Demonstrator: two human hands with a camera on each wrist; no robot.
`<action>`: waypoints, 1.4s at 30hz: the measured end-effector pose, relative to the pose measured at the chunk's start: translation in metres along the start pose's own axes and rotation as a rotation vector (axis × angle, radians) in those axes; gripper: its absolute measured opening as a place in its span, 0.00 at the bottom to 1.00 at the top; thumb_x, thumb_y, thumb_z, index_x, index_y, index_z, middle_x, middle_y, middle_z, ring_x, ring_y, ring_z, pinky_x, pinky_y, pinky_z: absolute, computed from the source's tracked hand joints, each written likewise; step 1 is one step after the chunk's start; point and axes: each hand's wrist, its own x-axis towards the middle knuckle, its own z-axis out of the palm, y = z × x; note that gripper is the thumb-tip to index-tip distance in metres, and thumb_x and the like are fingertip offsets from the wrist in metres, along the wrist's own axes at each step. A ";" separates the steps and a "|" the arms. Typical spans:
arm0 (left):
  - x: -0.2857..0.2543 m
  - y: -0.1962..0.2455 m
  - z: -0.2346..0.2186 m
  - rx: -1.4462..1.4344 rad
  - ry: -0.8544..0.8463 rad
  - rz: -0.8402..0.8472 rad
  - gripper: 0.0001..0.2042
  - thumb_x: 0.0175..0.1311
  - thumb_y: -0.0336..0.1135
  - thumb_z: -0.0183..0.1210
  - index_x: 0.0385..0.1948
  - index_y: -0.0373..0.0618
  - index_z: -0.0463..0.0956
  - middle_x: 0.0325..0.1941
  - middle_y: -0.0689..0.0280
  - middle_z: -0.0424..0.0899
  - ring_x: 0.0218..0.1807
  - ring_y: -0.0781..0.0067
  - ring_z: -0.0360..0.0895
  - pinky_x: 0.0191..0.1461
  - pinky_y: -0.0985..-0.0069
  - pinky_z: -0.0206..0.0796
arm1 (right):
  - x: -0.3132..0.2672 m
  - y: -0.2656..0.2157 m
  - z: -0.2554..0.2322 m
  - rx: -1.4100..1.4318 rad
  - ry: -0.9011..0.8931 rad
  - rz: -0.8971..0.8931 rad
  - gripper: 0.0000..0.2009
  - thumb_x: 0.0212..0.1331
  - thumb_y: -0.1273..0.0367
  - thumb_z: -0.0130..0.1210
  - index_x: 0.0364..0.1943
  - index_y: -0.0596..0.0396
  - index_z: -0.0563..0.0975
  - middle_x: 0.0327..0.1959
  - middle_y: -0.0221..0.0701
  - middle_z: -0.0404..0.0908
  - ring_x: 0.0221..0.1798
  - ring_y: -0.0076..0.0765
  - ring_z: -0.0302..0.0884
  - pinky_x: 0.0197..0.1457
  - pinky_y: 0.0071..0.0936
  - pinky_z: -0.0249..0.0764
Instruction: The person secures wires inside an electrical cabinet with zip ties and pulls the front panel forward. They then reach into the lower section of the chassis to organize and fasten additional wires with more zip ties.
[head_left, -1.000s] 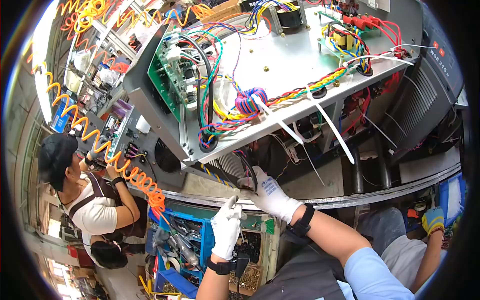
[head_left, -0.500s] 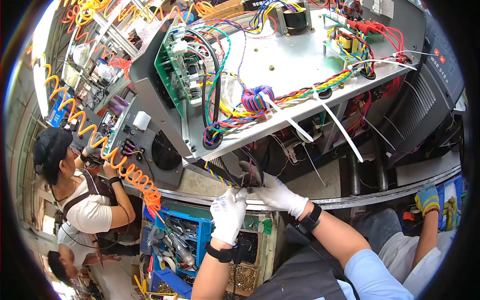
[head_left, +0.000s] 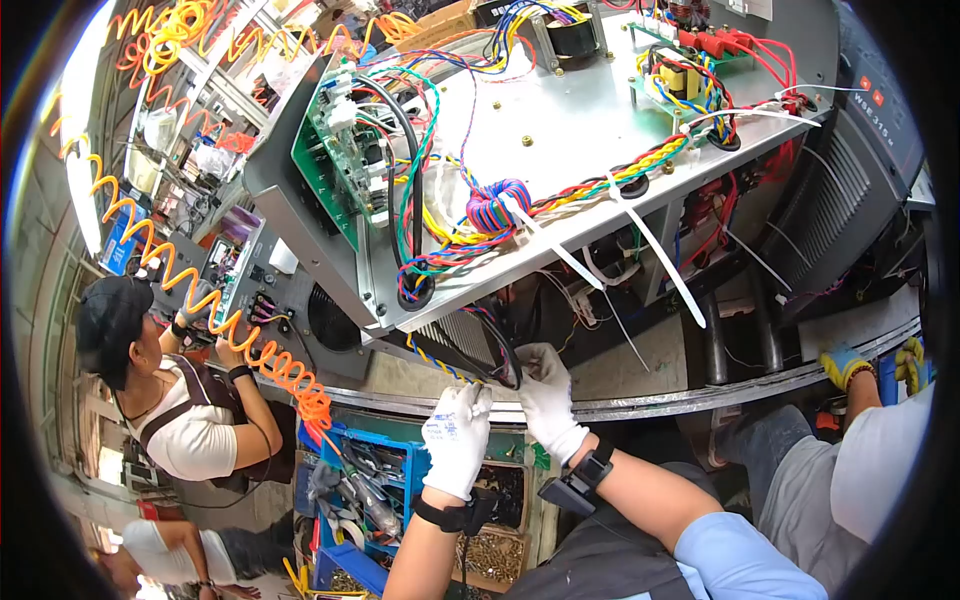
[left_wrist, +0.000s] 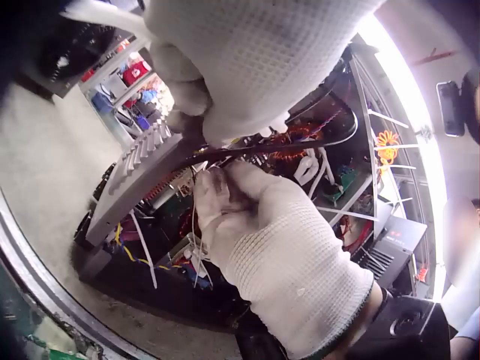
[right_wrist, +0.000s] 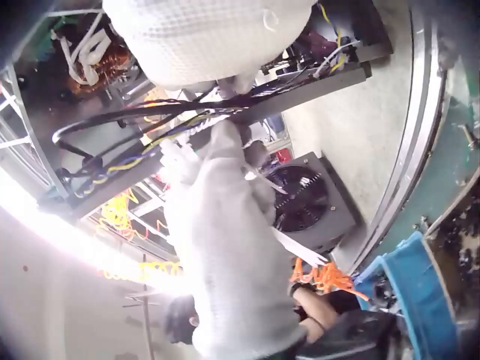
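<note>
In the head view, the coloured wiring (head_left: 650,162) lies gathered along the edge of the metal plate (head_left: 590,130), with the wound coil (head_left: 497,205) seated against it. That part looks bundled and tied, though the white ties (head_left: 655,250) keep long tails that would seem to need trimming. Below the plate's near corner, the black cable (head_left: 511,352) hangs in a loop, and the person's left hand (head_left: 456,440) and right hand (head_left: 548,400) meet at its lower end, fingers bent round it. This section appears unfinished.

In the left wrist view, the black cable crosses between the two gloves. The right hand's fingers curl in close beneath it; the left glove hides its own fingertips.

In the right wrist view, the left hand pinches at the cable beside the yellow and blue wires (right_wrist: 124,166). No fastening shows clearly at that spot, so whether one is in place cannot be told.
</note>
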 end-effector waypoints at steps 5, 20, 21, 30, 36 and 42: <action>-0.005 -0.005 0.001 -0.002 -0.001 0.022 0.06 0.56 0.29 0.58 0.35 0.44 0.79 0.28 0.58 0.79 0.36 0.59 0.78 0.38 0.70 0.69 | -0.015 0.020 -0.013 -0.141 -0.032 -0.086 0.06 0.55 0.75 0.58 0.36 0.59 0.74 0.32 0.29 0.76 0.33 0.20 0.72 0.38 0.20 0.70; 0.010 -0.023 -0.004 -0.137 -0.532 0.237 0.19 0.58 0.33 0.50 0.53 0.49 0.73 0.44 0.58 0.82 0.45 0.55 0.80 0.44 0.63 0.72 | -0.014 -0.021 -0.037 -0.053 -0.266 0.066 0.11 0.56 0.79 0.54 0.44 0.57 0.75 0.36 0.25 0.80 0.34 0.19 0.77 0.38 0.19 0.76; 0.017 -0.019 -0.013 -0.141 -0.583 0.188 0.16 0.61 0.37 0.51 0.51 0.50 0.74 0.43 0.59 0.82 0.46 0.56 0.79 0.45 0.64 0.72 | -0.016 -0.030 -0.033 -0.024 -0.276 0.063 0.12 0.56 0.78 0.55 0.45 0.56 0.75 0.37 0.25 0.80 0.35 0.21 0.78 0.37 0.21 0.78; 0.018 -0.019 -0.013 -0.260 -0.428 0.082 0.12 0.64 0.44 0.53 0.42 0.48 0.75 0.39 0.57 0.81 0.43 0.54 0.79 0.43 0.64 0.71 | -0.006 -0.020 -0.051 0.168 -0.398 0.158 0.18 0.57 0.67 0.61 0.51 0.54 0.73 0.43 0.33 0.82 0.42 0.30 0.82 0.43 0.29 0.80; 0.016 -0.022 -0.007 -0.282 -0.440 0.068 0.12 0.64 0.42 0.53 0.41 0.47 0.75 0.38 0.56 0.81 0.43 0.52 0.79 0.44 0.64 0.71 | -0.005 -0.023 -0.047 0.213 -0.335 0.190 0.14 0.58 0.73 0.59 0.46 0.61 0.71 0.39 0.36 0.81 0.41 0.35 0.81 0.44 0.34 0.80; 0.020 -0.019 -0.011 -0.249 -0.544 0.043 0.14 0.63 0.37 0.50 0.49 0.49 0.73 0.43 0.54 0.80 0.45 0.51 0.78 0.43 0.61 0.71 | -0.001 -0.010 -0.050 0.115 -0.379 0.172 0.15 0.58 0.72 0.60 0.48 0.58 0.72 0.41 0.35 0.82 0.42 0.33 0.82 0.41 0.31 0.80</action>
